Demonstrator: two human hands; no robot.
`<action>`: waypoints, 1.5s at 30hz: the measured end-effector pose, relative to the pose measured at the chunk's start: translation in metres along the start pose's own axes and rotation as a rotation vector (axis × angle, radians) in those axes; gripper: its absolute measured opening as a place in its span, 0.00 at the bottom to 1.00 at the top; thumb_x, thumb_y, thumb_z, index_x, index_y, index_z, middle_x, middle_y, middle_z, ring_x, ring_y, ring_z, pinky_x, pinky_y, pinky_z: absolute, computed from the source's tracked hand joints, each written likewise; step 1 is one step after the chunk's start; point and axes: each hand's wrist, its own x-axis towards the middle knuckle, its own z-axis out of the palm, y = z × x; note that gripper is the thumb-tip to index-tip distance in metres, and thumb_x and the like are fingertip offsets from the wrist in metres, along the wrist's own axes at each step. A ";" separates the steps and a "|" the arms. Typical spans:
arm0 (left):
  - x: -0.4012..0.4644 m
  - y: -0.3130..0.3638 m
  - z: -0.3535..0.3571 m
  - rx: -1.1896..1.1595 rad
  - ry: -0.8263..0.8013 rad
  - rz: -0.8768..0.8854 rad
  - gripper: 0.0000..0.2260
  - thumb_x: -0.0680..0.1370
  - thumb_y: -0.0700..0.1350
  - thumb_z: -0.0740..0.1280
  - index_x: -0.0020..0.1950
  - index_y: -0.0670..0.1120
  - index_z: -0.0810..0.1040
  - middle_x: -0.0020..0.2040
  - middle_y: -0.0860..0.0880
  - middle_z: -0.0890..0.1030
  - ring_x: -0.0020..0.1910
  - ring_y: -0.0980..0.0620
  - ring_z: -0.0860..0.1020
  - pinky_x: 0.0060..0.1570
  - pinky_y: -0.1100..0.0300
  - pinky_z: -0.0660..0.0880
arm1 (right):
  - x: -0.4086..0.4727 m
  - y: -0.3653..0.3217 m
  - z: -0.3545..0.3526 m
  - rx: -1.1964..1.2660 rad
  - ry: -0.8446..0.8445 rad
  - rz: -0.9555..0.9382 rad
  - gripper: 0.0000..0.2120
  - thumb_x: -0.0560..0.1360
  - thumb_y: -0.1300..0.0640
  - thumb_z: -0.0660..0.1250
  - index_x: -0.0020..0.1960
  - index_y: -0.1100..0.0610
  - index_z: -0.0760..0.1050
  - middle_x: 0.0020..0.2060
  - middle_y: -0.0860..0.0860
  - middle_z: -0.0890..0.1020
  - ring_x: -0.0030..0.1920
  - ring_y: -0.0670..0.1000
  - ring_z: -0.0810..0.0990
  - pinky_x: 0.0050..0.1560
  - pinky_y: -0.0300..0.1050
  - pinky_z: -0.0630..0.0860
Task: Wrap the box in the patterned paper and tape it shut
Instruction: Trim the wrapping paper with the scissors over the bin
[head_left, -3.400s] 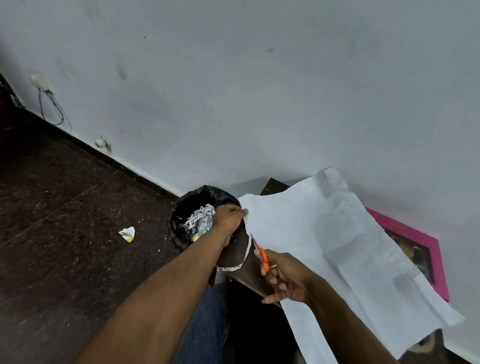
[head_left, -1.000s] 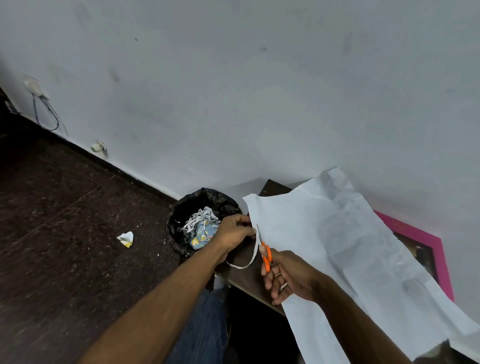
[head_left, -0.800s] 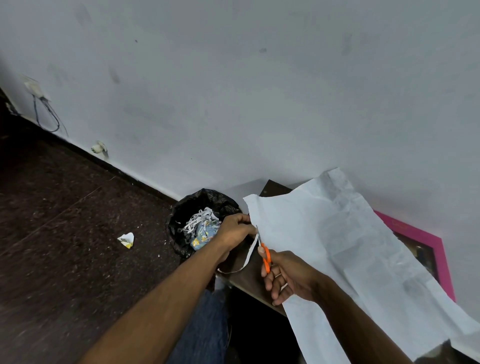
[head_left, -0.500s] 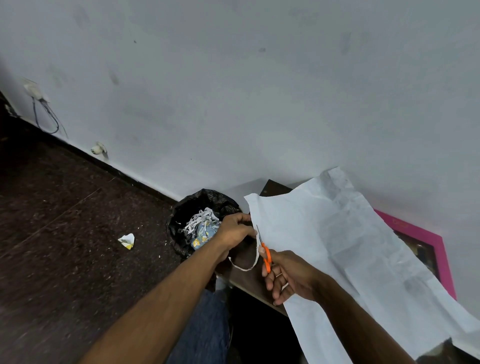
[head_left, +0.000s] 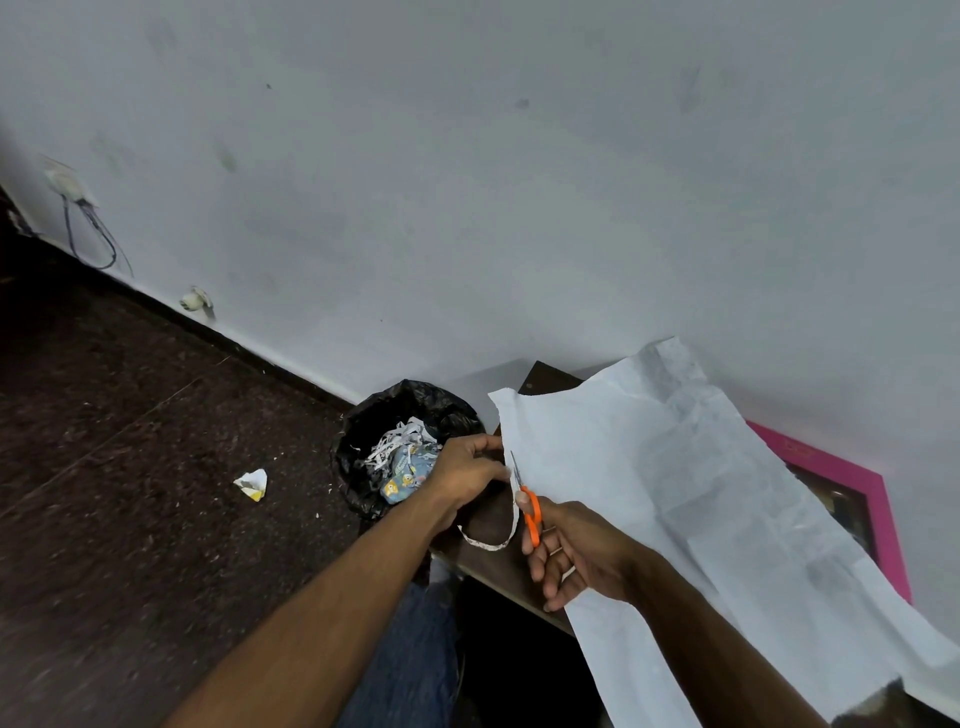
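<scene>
Dark wood table (head_left: 498, 566) by white wall; creased paper (head_left: 675, 493) white side up on it. L hand (head_left: 467, 473) pinches paper's edge w/ curling strip (head_left: 498, 540); R hand (head_left: 576, 556) grips orange scissors (head_left: 527, 506). Black-lined bin (head_left: 405, 447) left of paper.

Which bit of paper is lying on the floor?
The small crumpled scrap, white with yellow, alone on the dark floor left of the bin. The big sheet lies on the table; the thin strip hangs from it.

The large white sheet of paper (head_left: 701, 519) runs off the lower edge and covers most of the dark wooden counter (head_left: 498, 566). The pink-framed box (head_left: 852, 483) shows only one corner. Orange-handled scissors (head_left: 527, 506) sit half buried in the right hand (head_left: 576, 558).
</scene>
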 end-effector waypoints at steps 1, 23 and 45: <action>0.000 0.000 0.000 0.005 -0.002 0.005 0.15 0.71 0.29 0.70 0.53 0.43 0.84 0.37 0.51 0.83 0.34 0.59 0.80 0.36 0.70 0.74 | 0.001 0.000 0.000 0.002 0.003 0.001 0.29 0.75 0.33 0.61 0.43 0.61 0.76 0.33 0.58 0.79 0.29 0.54 0.78 0.36 0.49 0.81; 0.001 0.008 -0.004 0.060 -0.051 -0.037 0.14 0.72 0.30 0.69 0.52 0.45 0.84 0.37 0.55 0.83 0.38 0.58 0.80 0.36 0.71 0.74 | 0.006 -0.002 0.002 -0.002 0.097 -0.025 0.25 0.77 0.39 0.65 0.40 0.62 0.75 0.28 0.57 0.78 0.23 0.52 0.76 0.36 0.50 0.83; 0.007 0.010 -0.009 0.136 -0.107 -0.072 0.12 0.73 0.29 0.68 0.54 0.39 0.83 0.42 0.46 0.84 0.41 0.53 0.80 0.36 0.72 0.76 | 0.005 -0.007 -0.003 -0.033 0.070 0.008 0.24 0.77 0.39 0.65 0.40 0.62 0.76 0.29 0.57 0.78 0.23 0.52 0.76 0.36 0.49 0.82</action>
